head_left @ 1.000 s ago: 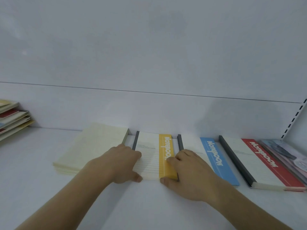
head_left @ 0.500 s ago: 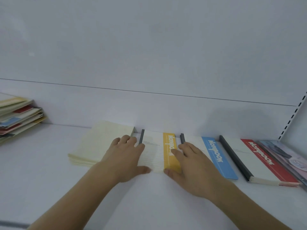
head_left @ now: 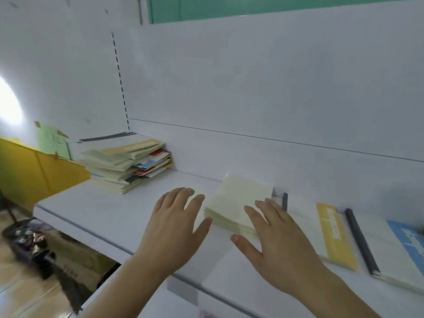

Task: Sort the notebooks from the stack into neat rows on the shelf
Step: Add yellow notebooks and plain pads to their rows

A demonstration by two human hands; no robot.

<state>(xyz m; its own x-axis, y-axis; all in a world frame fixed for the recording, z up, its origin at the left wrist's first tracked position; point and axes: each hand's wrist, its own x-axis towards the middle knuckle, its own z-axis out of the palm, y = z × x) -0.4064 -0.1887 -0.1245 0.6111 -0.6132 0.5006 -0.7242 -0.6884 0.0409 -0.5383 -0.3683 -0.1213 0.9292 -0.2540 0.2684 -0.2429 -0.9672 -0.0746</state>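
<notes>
Both hands — left hand (head_left: pixel 175 222), right hand (head_left: pixel 276 237) — flat, fingers spread, gripping nothing, flanking the cream notebook pile (head_left: pixel 238 203) on the shelf (head_left: pixel 110 216).

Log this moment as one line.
left hand: open, free | right hand: open, over cream notebooks | stack: unsorted

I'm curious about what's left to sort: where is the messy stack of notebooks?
The stack of notebooks sits at the shelf's far left, against the back wall, left of both hands.

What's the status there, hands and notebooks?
Left hand open, right hand open. Messy stack waits at left. Nothing blocking.
</notes>
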